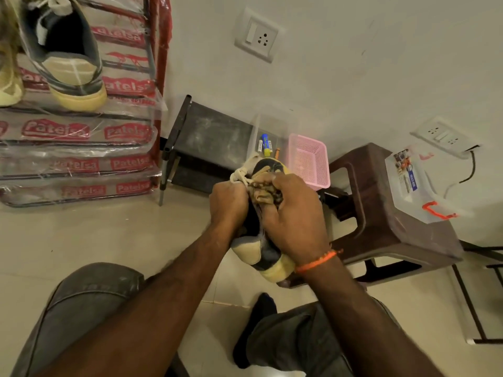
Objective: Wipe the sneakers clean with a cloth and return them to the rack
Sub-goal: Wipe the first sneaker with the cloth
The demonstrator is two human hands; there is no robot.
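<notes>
My left hand [230, 204] clamped round grey-and-cream canvas sneaker [261, 248], steadying it mid-air over floor. My right hand [292, 219] bunched tight on tan cloth [262, 195], pressing laces. Matching sneaker [68, 50] waits on plastic-wrapped rack [81, 148].

Both forearms are bare, with no sleeves in view. An orange thread bracelet [317, 261] circles the right wrist. The legs wear grey faded jeans [89, 295], and one foot a dark sock [261, 306].

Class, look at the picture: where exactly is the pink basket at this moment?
In the head view, the pink basket sits right of centre by the wall, between the clear box of markers and the brown stool, just beyond the held sneaker.
</notes>
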